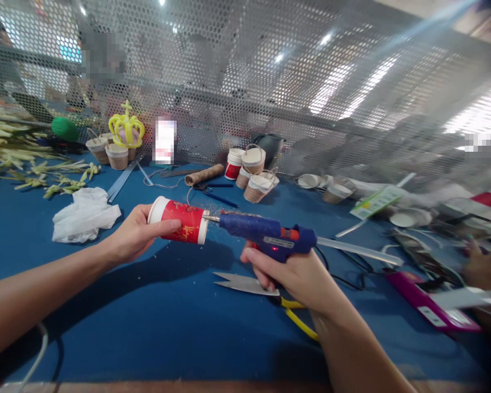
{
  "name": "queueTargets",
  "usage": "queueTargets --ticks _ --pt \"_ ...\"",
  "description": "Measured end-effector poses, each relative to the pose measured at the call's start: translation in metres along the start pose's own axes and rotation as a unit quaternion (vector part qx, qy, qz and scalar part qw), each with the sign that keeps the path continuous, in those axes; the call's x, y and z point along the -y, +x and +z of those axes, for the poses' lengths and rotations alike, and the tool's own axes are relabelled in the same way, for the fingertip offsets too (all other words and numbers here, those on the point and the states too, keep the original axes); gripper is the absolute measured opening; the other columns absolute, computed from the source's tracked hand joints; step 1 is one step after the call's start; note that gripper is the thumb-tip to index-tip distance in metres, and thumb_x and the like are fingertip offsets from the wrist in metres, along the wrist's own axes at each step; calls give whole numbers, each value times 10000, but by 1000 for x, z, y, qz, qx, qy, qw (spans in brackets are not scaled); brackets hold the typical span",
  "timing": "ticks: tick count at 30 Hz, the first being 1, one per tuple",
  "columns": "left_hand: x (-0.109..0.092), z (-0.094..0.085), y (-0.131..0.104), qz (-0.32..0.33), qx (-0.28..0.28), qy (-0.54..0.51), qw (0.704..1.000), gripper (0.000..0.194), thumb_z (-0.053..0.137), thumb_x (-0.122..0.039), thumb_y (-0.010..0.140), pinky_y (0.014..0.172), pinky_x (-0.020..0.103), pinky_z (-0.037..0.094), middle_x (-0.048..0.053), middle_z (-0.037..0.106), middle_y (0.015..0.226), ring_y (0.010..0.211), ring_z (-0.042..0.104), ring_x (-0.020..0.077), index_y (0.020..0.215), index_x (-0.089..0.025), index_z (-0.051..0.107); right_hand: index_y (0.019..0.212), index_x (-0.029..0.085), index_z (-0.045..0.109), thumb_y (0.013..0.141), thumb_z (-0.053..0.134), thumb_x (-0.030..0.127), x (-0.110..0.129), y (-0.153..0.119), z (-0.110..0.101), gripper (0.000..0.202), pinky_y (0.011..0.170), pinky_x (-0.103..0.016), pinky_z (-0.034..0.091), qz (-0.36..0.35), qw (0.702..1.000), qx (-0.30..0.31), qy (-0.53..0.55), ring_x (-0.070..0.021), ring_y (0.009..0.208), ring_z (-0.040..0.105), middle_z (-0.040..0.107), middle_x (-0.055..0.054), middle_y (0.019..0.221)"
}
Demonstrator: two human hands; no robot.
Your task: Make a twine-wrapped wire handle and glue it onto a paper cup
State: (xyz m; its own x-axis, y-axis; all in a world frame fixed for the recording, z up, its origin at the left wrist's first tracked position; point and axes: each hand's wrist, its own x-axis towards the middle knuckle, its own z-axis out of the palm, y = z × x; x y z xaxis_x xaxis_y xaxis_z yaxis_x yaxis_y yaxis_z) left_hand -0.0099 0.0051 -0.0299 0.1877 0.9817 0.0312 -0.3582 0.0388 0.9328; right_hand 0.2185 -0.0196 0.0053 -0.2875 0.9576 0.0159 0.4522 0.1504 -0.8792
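A red paper cup point(188, 224) with white ends lies sideways in the grip of my left hand point(141, 232), above the blue table. My right hand point(286, 267) is wrapped round the handle of a blue hot glue gun point(257, 229). The gun's metal nozzle points left and meets the end of the cup, or comes very close to it. A clear glue stick point(360, 251) sticks out of the gun's back, and a small red light glows on its side. Below the gun lie open scissors point(249, 284) with yellow handles, partly hidden by my right wrist.
Twine-wrapped cups point(258, 185), a twine roll point(204, 174) and blue-handled pliers point(219, 196) lie behind the cup. At left are crumpled white cloth point(84, 215) and dried husks point(65, 180). A purple box point(433, 305) and another person's hand point(486, 262) are at right. A perforated metal screen point(213, 71) borders the back.
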Motion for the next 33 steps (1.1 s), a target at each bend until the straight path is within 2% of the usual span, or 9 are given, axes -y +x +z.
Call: queueTargets --ticks 7,17,20,23,26,33 --pt "0 0 1 3 1 -14 1000 147 733 -189 540 647 214 464 12 681 648 603 596 110 651 -140 650 675 139 538 734 545 355 -1 1 -3 224 333 -178 370 4 1000 28 -1 -54 323 420 464 51 384" --pt "2 -3 1 17 -2 30 999 123 720 -218 549 658 244 482 27 684 663 613 601 130 632 -153 658 644 141 543 719 555 331 2 0 0 204 326 -168 348 15 1000 16 5 -45 310 396 456 55 365" --pt "4 -7 1 29 11 49 998 133 716 -231 562 658 251 480 35 688 686 622 602 136 652 -147 665 667 138 542 726 548 346 1 1 -2 216 331 -176 351 5 1000 17 14 -53 312 414 461 53 373" --pt "6 -9 1 29 29 55 998 107 705 -216 590 669 236 474 27 693 710 643 604 127 678 -161 677 656 137 545 724 554 339 1 2 -5 213 337 -176 350 24 999 32 9 -52 315 416 462 54 375" --pt "5 -7 1 22 25 32 999 79 706 -197 588 664 220 473 10 691 684 626 601 114 658 -172 679 645 136 548 721 563 326 2 1 -5 205 337 -176 348 40 998 36 20 -54 318 420 456 54 368" --pt "1 -1 0 14 9 21 1000 95 718 -203 556 672 244 476 15 685 659 607 600 125 623 -158 667 646 139 536 725 562 332 1 3 -4 210 327 -169 327 21 999 25 43 -43 300 391 464 57 360"
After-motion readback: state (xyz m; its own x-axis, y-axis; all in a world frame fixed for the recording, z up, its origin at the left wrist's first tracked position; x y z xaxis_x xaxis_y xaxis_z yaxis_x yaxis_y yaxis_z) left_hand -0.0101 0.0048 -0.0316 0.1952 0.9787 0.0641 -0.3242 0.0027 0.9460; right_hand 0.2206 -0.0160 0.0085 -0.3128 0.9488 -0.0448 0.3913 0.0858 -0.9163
